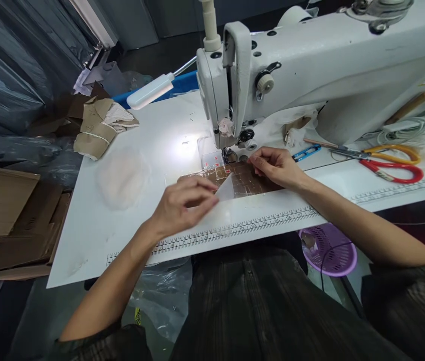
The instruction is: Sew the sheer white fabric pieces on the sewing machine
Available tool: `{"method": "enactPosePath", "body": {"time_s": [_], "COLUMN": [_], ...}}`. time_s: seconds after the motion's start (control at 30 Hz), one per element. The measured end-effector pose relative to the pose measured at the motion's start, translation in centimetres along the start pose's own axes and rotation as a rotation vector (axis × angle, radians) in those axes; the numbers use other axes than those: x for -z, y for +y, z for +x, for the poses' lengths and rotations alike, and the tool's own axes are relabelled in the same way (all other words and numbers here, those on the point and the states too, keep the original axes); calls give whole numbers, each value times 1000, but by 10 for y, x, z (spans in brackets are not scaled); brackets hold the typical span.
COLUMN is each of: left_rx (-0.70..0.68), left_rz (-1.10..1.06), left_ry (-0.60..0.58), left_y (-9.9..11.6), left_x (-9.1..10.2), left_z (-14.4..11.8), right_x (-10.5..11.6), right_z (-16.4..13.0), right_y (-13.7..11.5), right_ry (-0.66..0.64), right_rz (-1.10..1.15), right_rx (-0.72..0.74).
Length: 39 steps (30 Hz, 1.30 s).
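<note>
My left hand (184, 204) is curled in front of the sewing machine, thumb and fingertips closed at the edge of a small sheer white fabric piece (226, 190). The piece stands up in a pointed shape over a brown taped patch (248, 180) on the machine bed. My right hand (275, 166) is just right of the needle area, its thumb and forefinger pinched together above the patch. Whatever lies between those fingertips is too small to make out. Above both hands is the white sewing machine (227, 95), with its presser foot (229, 155) partly hidden.
A pale round stack of sheer material (123, 178) lies left on the white table (84, 235). Blue thread snips (307, 152) and scissors with orange and red handles (393, 163) lie right. A ruler strip (235, 229) runs along the front edge; a purple basket (329, 250) stands below.
</note>
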<state>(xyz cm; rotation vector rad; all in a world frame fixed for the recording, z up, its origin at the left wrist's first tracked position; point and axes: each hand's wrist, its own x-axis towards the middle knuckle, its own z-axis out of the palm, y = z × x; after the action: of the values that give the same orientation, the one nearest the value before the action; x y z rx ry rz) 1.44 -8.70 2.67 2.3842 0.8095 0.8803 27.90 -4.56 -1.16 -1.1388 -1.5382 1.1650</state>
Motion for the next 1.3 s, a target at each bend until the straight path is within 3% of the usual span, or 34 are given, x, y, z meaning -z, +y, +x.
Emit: {"method": "enactPosePath", "body": {"time_s": [0.1, 0.27, 0.37, 0.43, 0.53, 0.63, 0.77, 0.83, 0.9, 1.0, 1.1, 1.17, 1.3], "left_rx": [47, 11, 68, 77, 73, 95, 361, 480, 501, 376, 244, 222, 207], "left_rz": [55, 75, 55, 16, -62, -245, -430, -332, -89, 431, 759, 788, 682], "left_ry": [55, -244, -304, -367, -471, -487, -425, -349, -293, -213, -57, -35, -148], "left_y": [-22, -36, -39, -43, -42, -32, -25, -33, -46, -61, -58, -49, -37], "left_x": [-3, -12, -18, -19, -11, 8, 30, 36, 38, 36, 25, 12, -19], "left_z": [20, 49, 62, 65, 58, 43, 32, 37, 45, 55, 52, 43, 20], "right_x": [1, -13, -37, -50, -56, -44, -31, -31, -34, -39, -42, -41, -37], "right_z": [-6, -14, -14, -14, -20, -31, -30, -19, -6, 11, 16, 16, 11], "right_y": [0, -14, -20, -23, -28, -34, -36, -33, -29, -25, -24, -22, -18], "right_ry": [-68, -297, -264, -215, -312, -485, -600, -549, -425, -270, -258, -266, -286], "right_rz": [-36, -226, -463, -501, -266, 41, 139, 19, -212, -528, -602, -595, -448], "right_rx": [-17, -77, -45, -27, -46, -142, -247, -211, -157, -137, -141, -127, 48]}}
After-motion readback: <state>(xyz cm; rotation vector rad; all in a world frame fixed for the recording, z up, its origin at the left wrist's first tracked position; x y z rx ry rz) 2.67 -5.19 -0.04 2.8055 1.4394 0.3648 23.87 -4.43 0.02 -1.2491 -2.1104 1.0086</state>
